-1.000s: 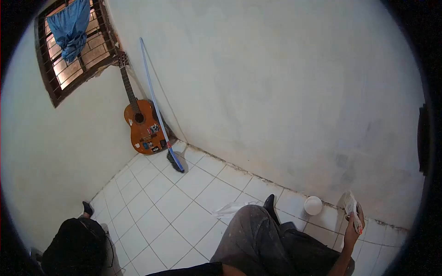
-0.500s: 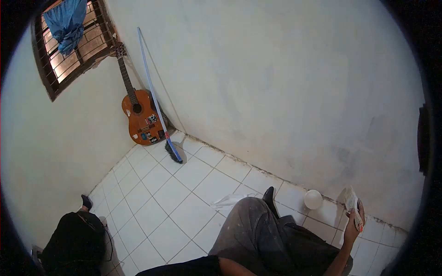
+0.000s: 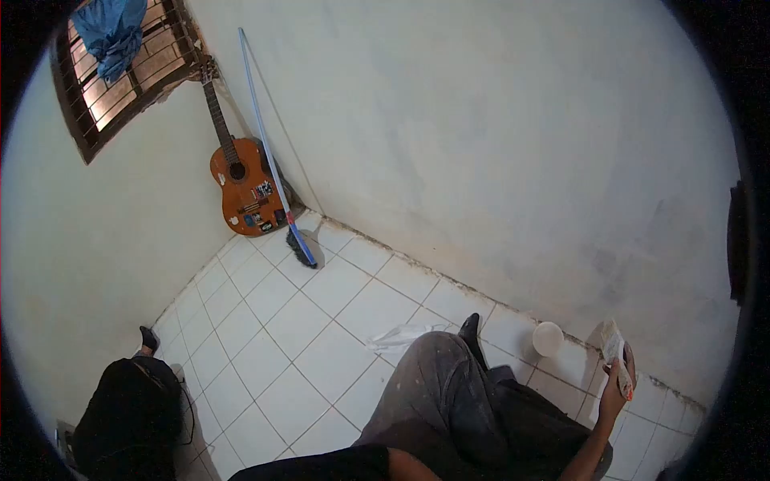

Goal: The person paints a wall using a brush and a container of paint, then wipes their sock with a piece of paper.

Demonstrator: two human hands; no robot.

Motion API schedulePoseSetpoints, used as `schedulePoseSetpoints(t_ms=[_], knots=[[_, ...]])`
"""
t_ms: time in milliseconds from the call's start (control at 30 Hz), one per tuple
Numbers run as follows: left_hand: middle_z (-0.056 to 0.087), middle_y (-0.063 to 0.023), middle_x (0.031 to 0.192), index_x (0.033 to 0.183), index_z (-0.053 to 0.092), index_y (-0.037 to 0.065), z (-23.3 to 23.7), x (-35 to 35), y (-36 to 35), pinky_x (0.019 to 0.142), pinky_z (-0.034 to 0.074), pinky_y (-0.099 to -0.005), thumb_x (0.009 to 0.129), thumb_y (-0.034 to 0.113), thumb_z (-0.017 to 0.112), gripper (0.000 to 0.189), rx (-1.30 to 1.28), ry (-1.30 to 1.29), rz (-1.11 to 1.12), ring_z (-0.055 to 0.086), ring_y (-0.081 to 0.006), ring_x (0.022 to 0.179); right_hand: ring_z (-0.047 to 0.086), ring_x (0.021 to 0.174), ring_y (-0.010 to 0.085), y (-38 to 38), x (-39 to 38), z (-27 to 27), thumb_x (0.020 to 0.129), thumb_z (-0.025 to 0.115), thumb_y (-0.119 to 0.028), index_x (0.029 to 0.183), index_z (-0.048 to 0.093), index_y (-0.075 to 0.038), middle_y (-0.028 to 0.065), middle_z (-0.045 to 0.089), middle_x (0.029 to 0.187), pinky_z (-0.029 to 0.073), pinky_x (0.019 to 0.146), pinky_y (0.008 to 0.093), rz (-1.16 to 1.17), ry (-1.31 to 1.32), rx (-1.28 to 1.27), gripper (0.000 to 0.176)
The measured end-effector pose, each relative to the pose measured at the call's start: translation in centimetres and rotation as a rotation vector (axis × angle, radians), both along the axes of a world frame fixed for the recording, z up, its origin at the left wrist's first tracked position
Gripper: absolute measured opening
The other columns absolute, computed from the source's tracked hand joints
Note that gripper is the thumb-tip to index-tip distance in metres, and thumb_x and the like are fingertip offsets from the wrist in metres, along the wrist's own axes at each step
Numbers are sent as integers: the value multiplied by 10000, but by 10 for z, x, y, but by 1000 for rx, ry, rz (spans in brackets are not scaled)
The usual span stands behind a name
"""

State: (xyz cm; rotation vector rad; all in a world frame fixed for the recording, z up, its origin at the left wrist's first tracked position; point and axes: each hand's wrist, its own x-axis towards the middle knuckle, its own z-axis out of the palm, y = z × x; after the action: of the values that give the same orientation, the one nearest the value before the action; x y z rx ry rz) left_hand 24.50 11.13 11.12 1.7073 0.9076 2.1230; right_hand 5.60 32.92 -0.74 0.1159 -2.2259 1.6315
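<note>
Whitish, with a dab of orange-red at its lower end, the packet point(image 3: 613, 341) stands at my 4 o'clock, grasped in my right hand point(image 3: 616, 385), thumb on one side and fingers on the other; its upper end tips toward 11. Just beside it, toward 10 from that hand, a white cup point(image 3: 549, 340) sits on the tiled floor point(image 3: 313, 321) near the foot of the wall point(image 3: 465, 160). What my left hand grips I cannot tell: it lies outside the view, and only my black sleeve point(image 3: 321, 465) shows, toward 6. A clear bag point(image 3: 401, 337) lies beyond my grey knee point(image 3: 425, 385), also near 6. At 9, a blue broom point(image 3: 301, 247) leans beside a guitar point(image 3: 241, 192). Another person's leg point(image 3: 128, 417), in black, is at 8.
</note>
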Motion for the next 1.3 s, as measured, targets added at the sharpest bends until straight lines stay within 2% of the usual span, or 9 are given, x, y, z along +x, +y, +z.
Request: schedulePoseSetpoints(t_ms=[267,333,467,633,1167,1300], knots=[[637,-175,906,1170,570,20,-1,0,-2,620,506,-391,908,195,658,327,-4,1,-5,628,-294,756,580,1177,296,-1,-2,-4,1006,509,-159,1374,504,8,199,537,1355,549,905,393,32,25,7,405],[637,-176,906,1171,567,18,-1,1,-3,619,505,-391,907,192,659,329,-4,3,-1,628,-294,755,598,1151,269,0,-4,-7,1006,513,-157,1386,507,-24,173,548,1357,562,864,377,18,23,5,403],[636,-179,905,1173,562,15,-1,-1,-1,617,505,-391,904,184,661,333,18,-4,-7,628,-294,753,603,1143,264,4,-3,-6,1010,502,-162,1383,506,-15,173,549,1356,559,868,375,2,-3,93,401],[635,-182,905,1175,556,11,-2,0,-2,614,504,-391,900,175,663,338,19,-11,-16,628,-294,751,605,1142,262,1,-5,-7,1015,497,-176,1381,506,-7,178,555,1349,560,867,376,0,22,31,403],[633,-193,903,1184,536,-2,-2,2,-5,605,502,-390,888,146,670,356,28,-7,-12,627,-294,744,602,1147,262,6,-8,-15,1020,494,-213,1372,501,14,171,557,1340,563,887,374,-5,-28,86,419],[632,-196,903,1186,531,-5,-3,2,-6,603,502,-390,885,138,672,361,32,-5,-23,627,-294,743,604,1146,265,-4,-5,-3,1016,506,-215,1371,505,9,170,560,1341,562,880,377,-2,-15,89,420]])
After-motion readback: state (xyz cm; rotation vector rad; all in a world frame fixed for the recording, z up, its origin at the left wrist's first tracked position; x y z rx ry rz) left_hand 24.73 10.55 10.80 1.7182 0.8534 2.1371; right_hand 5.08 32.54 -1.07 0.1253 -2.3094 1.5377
